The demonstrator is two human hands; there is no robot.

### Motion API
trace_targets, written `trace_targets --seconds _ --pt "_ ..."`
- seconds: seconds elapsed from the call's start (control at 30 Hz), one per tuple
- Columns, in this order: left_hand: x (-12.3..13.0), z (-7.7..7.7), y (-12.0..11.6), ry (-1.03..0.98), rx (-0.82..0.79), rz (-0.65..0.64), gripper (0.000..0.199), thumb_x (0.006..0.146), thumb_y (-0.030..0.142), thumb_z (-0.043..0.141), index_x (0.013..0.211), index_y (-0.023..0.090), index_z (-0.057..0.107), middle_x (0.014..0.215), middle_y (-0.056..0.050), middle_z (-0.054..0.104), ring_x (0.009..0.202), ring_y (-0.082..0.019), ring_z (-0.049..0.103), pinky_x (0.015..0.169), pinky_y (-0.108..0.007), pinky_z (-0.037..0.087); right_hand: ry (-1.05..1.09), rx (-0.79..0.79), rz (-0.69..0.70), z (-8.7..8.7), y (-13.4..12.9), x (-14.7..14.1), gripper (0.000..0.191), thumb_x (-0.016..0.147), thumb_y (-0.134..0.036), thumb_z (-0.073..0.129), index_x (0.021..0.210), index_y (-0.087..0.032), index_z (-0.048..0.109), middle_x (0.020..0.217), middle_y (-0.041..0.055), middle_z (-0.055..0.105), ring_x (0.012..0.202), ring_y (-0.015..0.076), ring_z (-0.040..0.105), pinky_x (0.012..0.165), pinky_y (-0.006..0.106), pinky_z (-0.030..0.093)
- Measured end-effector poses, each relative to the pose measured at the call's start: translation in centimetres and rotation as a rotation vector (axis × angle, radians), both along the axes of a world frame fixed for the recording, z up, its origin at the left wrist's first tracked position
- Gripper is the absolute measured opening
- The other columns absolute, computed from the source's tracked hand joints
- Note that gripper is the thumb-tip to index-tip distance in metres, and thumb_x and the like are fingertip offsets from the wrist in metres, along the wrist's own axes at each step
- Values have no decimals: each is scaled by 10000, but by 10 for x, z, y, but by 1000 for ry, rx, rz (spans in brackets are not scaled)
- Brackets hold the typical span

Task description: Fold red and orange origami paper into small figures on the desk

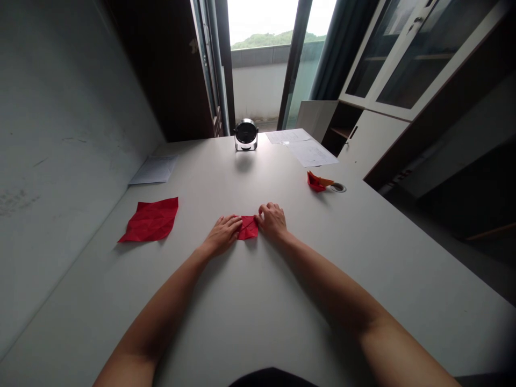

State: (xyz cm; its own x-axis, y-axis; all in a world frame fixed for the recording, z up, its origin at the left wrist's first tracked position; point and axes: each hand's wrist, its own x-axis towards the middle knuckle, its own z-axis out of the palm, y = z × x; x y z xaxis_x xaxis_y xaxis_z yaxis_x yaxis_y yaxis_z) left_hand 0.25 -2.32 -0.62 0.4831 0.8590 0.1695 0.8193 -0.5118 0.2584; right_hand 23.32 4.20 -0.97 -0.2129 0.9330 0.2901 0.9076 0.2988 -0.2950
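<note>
A small folded red paper [249,228] lies on the white table between my hands, with a diagonal crease or edge across it. My left hand [224,233] rests flat over its left side, fingers stretched onto the paper. At the paper's upper right corner, my right hand [273,219] has its thumb and index finger pinched on the edge, the other fingers curled. Further left lies a larger creased red sheet [152,220], unfolded and touched by neither hand.
On the white table [250,322], a red and orange folded paper piece [317,181] sits beside a tape roll [337,187] at right. A round black device [245,134] stands at the back. Papers [312,152] lie back right, more sheets [153,170] back left by the wall.
</note>
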Motion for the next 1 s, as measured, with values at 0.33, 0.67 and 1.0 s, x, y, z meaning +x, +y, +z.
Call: trace_targets --seconds 0.33,0.67,1.0 --pt "-1 -1 -2 48 22 100 497 1004 424 422 1483 294 445 1568 -53 426 1472 -279 320 1213 -554 232 84 56 208 2 -4 -2 213 985 -233 503 1025 -224 711 1132 82 681 1075 225 552 948 353 384" --pt "-7 -1 1 5 -4 83 448 1003 461 441 1441 396 506 1571 -29 422 1459 -302 337 1188 -591 235 118 -27 458 4 -6 -7 285 970 -196 517 1137 -275 735 1264 30 696 1160 185 624 1038 344 437" --pt "-14 11 2 -75 33 6 307 1004 399 482 1206 367 711 1382 1 627 1388 -250 441 1197 -546 263 86 -20 452 5 -7 -8 263 979 -209 517 1105 -275 738 1261 23 700 1154 181 633 1022 331 437"
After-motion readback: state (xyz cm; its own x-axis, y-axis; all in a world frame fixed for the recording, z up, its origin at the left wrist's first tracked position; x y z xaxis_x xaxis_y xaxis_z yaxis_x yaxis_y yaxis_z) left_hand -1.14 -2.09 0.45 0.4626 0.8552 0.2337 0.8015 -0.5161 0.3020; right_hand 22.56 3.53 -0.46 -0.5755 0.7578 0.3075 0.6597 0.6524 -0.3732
